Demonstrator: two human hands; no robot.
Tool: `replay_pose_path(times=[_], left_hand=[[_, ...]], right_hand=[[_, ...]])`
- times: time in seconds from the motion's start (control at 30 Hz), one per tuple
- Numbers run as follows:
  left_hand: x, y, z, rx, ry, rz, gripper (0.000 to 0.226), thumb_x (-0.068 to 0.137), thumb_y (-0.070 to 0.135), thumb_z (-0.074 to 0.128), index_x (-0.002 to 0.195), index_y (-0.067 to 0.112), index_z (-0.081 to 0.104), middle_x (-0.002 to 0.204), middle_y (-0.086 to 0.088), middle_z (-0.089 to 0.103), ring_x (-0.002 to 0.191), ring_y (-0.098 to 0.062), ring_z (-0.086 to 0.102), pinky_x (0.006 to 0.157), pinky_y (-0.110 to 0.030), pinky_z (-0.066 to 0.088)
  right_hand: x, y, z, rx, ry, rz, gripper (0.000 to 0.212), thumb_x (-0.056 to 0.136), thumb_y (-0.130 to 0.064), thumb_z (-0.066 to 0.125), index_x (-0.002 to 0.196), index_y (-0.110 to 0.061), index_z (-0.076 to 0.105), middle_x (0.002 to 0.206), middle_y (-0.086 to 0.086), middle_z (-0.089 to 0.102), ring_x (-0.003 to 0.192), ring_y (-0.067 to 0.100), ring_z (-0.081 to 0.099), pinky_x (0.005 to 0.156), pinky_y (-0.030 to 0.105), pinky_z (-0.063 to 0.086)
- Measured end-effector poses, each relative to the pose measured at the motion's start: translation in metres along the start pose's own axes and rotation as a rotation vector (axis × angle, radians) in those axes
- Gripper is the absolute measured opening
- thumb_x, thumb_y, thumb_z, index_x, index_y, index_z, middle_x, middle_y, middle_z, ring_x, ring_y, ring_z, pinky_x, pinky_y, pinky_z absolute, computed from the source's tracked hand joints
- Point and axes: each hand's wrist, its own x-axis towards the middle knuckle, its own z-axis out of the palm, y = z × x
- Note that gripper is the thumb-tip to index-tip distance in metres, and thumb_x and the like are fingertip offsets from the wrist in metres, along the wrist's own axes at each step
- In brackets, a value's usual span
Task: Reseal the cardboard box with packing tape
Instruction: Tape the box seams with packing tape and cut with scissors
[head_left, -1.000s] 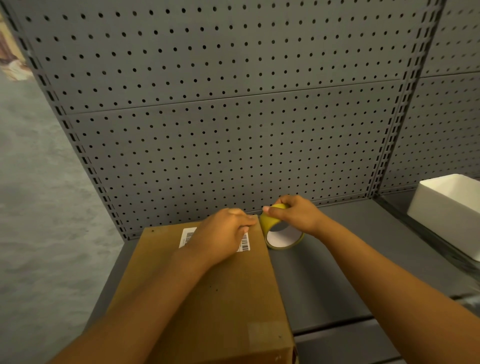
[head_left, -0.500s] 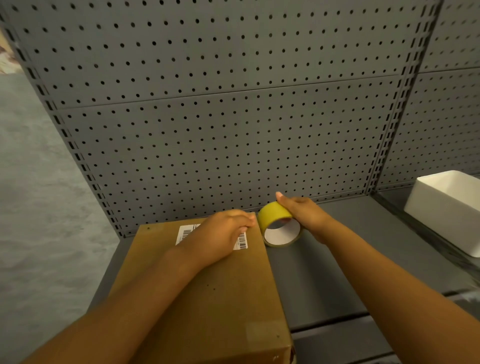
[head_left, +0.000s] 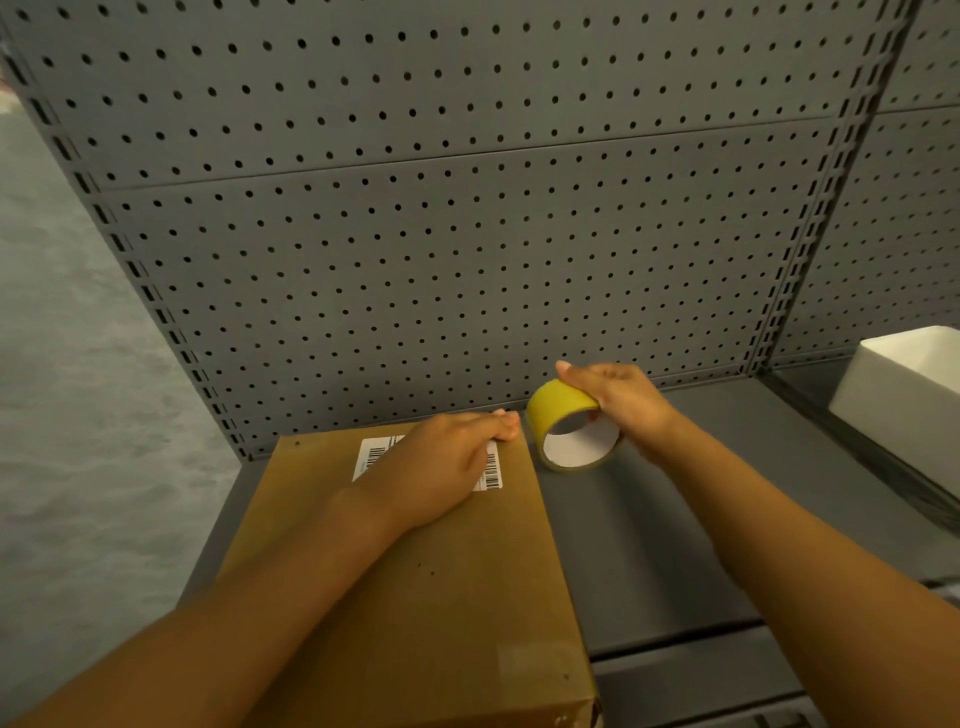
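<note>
Holding the box (head_left: 415, 582) down on the shelf (head_left: 675, 545), left hand (head_left: 447, 462) lies flat by the label (head_left: 491, 473). Right hand (head_left: 623, 400) grips the tape roll (head_left: 563, 410) beside it. Find the loose end first, I'd say.

The right hand (head_left: 621, 402) drew the yellow tape roll (head_left: 571, 426) slightly right, away from the box's (head_left: 415, 571) far right corner, widening the gap to the left hand (head_left: 447, 462). Its fingers moved from curling over the roll to lying across its top.
</note>
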Motion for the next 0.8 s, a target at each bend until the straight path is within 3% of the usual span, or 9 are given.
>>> replay_pose_path(times=[0.1, 0.2, 0.27, 0.37, 0.47, 0.57, 0.8], left_hand=[[-0.001, -0.001, 0.000, -0.031, -0.009, 0.001, 0.038, 0.100, 0.013, 0.040, 0.131, 0.027, 0.055, 0.142, 0.017, 0.046, 0.127, 0.013, 0.033, 0.102, 0.003, 0.012], [0.000, -0.002, 0.001, -0.053, 0.004, -0.002, 0.038, 0.100, 0.012, 0.040, 0.131, 0.027, 0.056, 0.141, 0.017, 0.048, 0.126, 0.013, 0.034, 0.103, 0.002, 0.014], [-0.001, -0.002, 0.001, -0.072, -0.002, -0.006, 0.038, 0.100, 0.011, 0.040, 0.131, 0.026, 0.056, 0.141, 0.017, 0.048, 0.127, 0.013, 0.034, 0.103, 0.002, 0.014], [-0.002, -0.003, 0.003, -0.072, 0.005, -0.004, 0.037, 0.100, 0.013, 0.040, 0.131, 0.027, 0.055, 0.141, 0.017, 0.047, 0.129, 0.011, 0.034, 0.103, 0.002, 0.015], [-0.003, -0.003, 0.003, -0.082, 0.006, -0.012, 0.037, 0.101, 0.014, 0.040, 0.132, 0.029, 0.054, 0.141, 0.020, 0.046, 0.130, 0.009, 0.035, 0.107, -0.003, 0.017], [-0.002, -0.004, 0.004, -0.103, 0.004, -0.029, 0.038, 0.100, 0.015, 0.040, 0.131, 0.032, 0.054, 0.140, 0.020, 0.047, 0.130, 0.005, 0.040, 0.111, -0.019, 0.029], [-0.003, -0.005, 0.004, -0.088, -0.030, -0.029, 0.040, 0.101, 0.017, 0.038, 0.134, 0.037, 0.049, 0.144, 0.023, 0.041, 0.133, 0.009, 0.033, 0.111, -0.013, 0.024]], right_hand=[[0.002, 0.013, -0.020, -0.366, 0.017, -0.062, 0.050, 0.085, -0.045, 0.066, 0.054, -0.017, 0.039, 0.050, 0.001, 0.040, 0.047, 0.012, 0.038, 0.053, 0.024, 0.034], [0.001, 0.014, -0.020, -0.332, 0.017, -0.047, 0.056, 0.085, -0.043, 0.067, 0.052, -0.020, 0.028, 0.048, -0.003, 0.029, 0.043, 0.010, 0.028, 0.049, 0.023, 0.027], [0.001, 0.014, -0.020, -0.299, -0.010, -0.027, 0.057, 0.085, -0.047, 0.065, 0.054, -0.021, 0.026, 0.052, 0.003, 0.030, 0.049, 0.013, 0.032, 0.052, 0.024, 0.027], [-0.003, 0.027, -0.037, -0.134, -0.021, 0.039, 0.060, 0.075, -0.064, 0.066, 0.060, -0.012, 0.040, 0.070, 0.025, 0.052, 0.064, 0.021, 0.051, 0.066, 0.029, 0.042], [-0.012, 0.038, -0.046, 0.015, -0.060, 0.091, 0.069, 0.067, -0.071, 0.067, 0.084, -0.004, 0.060, 0.090, 0.025, 0.066, 0.082, 0.032, 0.066, 0.084, 0.041, 0.052], [-0.010, 0.039, -0.044, 0.032, -0.044, 0.087, 0.065, 0.063, -0.072, 0.070, 0.087, -0.012, 0.060, 0.083, 0.025, 0.062, 0.077, 0.028, 0.062, 0.077, 0.038, 0.050], [-0.002, 0.031, -0.051, -0.017, -0.068, 0.071, 0.045, 0.078, -0.048, 0.071, 0.061, -0.018, 0.042, 0.060, 0.004, 0.048, 0.056, 0.016, 0.050, 0.060, 0.026, 0.043]])
